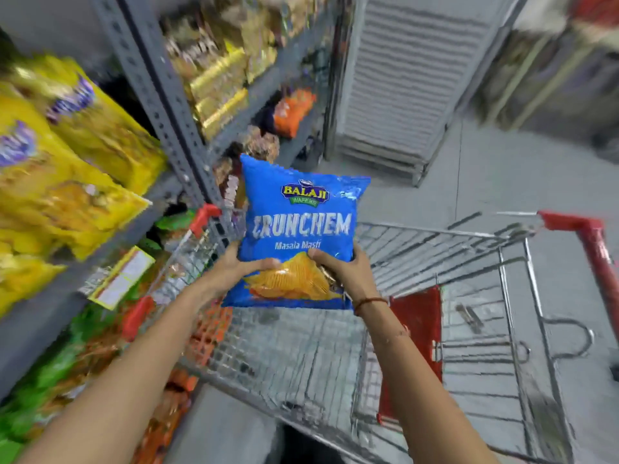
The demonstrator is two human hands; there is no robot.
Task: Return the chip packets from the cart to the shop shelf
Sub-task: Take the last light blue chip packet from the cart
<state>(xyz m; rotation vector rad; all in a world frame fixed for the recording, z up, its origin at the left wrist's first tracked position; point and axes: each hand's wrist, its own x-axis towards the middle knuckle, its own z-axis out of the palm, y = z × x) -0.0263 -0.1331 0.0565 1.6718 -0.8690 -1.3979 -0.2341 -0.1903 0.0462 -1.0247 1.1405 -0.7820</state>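
While the wire cart (pixel 418 329) stands beside the shop shelf (pixel 167 105), a blue chip packet (pixel 298 229) is held upright above the basket. Its lower corners are pinched by the left hand (pixel 241 266) and the right hand (pixel 341 269), thumbs in front, remaining fingers hidden behind. Yellow packets (pixel 67 162) are stacked on the shelf at left.

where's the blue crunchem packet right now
In the head view's centre, the blue Crunchem packet is held upright by both hands above the cart, right of the shelf.
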